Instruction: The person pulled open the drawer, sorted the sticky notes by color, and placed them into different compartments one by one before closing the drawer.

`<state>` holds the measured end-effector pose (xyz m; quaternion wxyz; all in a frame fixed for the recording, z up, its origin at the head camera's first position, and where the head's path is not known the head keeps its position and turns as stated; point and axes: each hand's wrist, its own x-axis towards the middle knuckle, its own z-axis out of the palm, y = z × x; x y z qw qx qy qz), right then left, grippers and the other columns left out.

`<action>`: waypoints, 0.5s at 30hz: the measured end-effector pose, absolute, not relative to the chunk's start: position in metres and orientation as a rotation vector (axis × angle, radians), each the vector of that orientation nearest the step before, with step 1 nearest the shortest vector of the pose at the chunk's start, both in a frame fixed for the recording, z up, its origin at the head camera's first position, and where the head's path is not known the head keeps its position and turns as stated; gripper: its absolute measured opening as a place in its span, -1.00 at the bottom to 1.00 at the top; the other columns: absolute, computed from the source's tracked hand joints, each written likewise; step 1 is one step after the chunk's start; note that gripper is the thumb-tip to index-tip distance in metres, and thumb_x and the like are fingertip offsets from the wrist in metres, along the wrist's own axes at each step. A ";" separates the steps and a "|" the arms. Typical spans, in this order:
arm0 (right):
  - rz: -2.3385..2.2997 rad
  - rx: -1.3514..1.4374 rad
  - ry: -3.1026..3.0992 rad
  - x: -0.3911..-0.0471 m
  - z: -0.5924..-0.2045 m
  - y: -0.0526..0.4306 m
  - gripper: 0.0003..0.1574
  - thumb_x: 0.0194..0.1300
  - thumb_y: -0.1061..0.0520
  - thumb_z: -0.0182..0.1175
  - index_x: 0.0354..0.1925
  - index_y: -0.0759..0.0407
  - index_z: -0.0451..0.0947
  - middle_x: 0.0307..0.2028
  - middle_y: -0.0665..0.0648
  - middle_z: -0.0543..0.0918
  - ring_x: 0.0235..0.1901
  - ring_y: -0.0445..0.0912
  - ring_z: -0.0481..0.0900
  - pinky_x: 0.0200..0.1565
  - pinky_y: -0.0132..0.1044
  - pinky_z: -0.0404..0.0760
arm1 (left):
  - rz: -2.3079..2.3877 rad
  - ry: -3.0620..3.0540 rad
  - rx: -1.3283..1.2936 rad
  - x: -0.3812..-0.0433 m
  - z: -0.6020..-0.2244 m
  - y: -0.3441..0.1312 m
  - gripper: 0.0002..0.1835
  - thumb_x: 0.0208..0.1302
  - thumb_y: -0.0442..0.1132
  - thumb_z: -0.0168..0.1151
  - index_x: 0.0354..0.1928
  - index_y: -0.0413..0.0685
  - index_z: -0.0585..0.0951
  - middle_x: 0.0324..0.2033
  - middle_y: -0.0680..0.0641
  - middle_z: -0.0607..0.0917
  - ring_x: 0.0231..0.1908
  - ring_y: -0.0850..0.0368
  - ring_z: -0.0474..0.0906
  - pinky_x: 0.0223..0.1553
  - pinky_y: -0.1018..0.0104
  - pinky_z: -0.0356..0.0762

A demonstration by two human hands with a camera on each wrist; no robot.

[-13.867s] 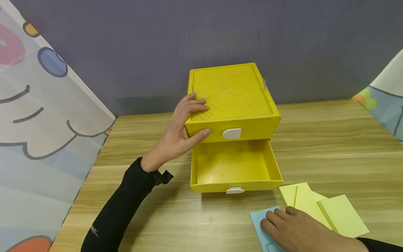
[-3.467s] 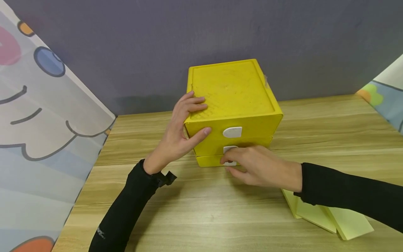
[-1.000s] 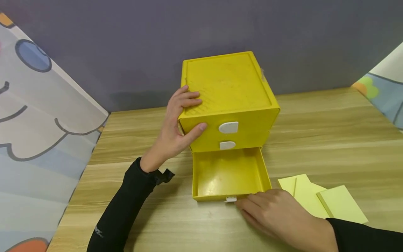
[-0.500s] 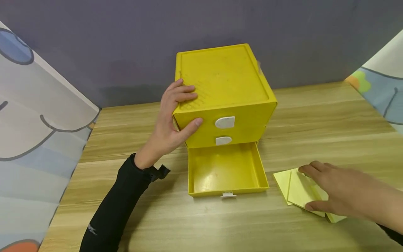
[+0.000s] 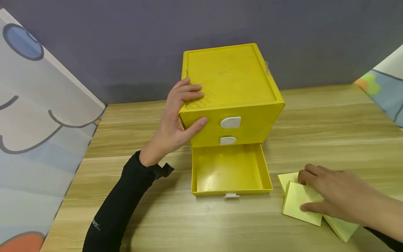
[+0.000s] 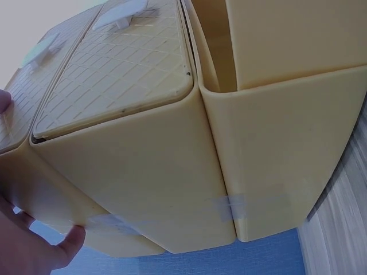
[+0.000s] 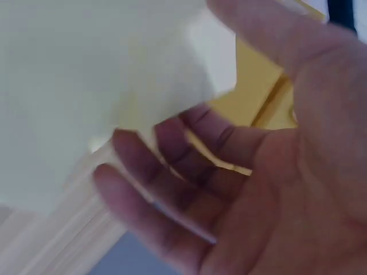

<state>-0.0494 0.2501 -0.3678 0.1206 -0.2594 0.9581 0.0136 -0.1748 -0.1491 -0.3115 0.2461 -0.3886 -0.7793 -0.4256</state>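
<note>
Perhaps the upper yellow pad (image 5: 297,202) could have slipped or dragged its neighbours, since the right hand (image 5: 337,192) pinched it only near one edge, between thumb and fingers. It sat over other yellow pads (image 5: 344,229), right and forward of the yellow cabinet (image 5: 233,77). The left hand (image 5: 176,122), loosely spread, rested on the cabinet's top, thumb on its front.
</note>
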 end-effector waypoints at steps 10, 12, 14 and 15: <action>-0.506 -1.039 2.424 -0.063 -0.342 0.252 -0.82 0.37 -0.14 0.30 -0.09 -0.43 0.54 -0.30 -0.48 0.56 -0.52 -0.56 0.29 -0.54 -0.55 0.32 | -1.165 -2.114 -1.063 -0.175 -0.312 -0.146 -0.30 0.46 0.25 0.06 0.16 -0.33 0.50 0.26 -0.34 0.50 0.54 -0.21 0.14 0.68 0.07 -0.07; -0.543 -1.066 2.406 -0.066 -0.336 0.251 -0.79 0.39 -0.09 0.30 -0.05 -0.42 0.57 -0.29 -0.48 0.59 -0.50 -0.57 0.34 -0.54 -0.57 0.35 | -1.166 -2.120 -1.066 -0.175 -0.312 -0.146 -0.30 0.46 0.25 0.06 0.17 -0.32 0.49 0.27 -0.33 0.50 0.54 -0.21 0.13 0.68 0.08 -0.07; -0.577 -1.104 2.427 -0.069 -0.333 0.253 -0.74 0.38 -0.06 0.32 -0.03 -0.44 0.56 -0.27 -0.47 0.62 -0.50 -0.56 0.39 -0.55 -0.58 0.36 | -1.168 -2.125 -1.068 -0.175 -0.313 -0.146 -0.30 0.46 0.26 0.06 0.17 -0.31 0.49 0.28 -0.32 0.50 0.54 -0.21 0.12 0.68 0.08 -0.06; -0.597 -1.111 2.445 -0.072 -0.333 0.254 -0.71 0.38 -0.06 0.32 0.00 -0.45 0.56 -0.26 -0.47 0.63 -0.49 -0.56 0.42 -0.54 -0.58 0.37 | -1.171 -2.127 -1.070 -0.175 -0.313 -0.145 -0.30 0.46 0.26 0.06 0.18 -0.31 0.49 0.28 -0.32 0.50 0.54 -0.21 0.12 0.68 0.09 -0.06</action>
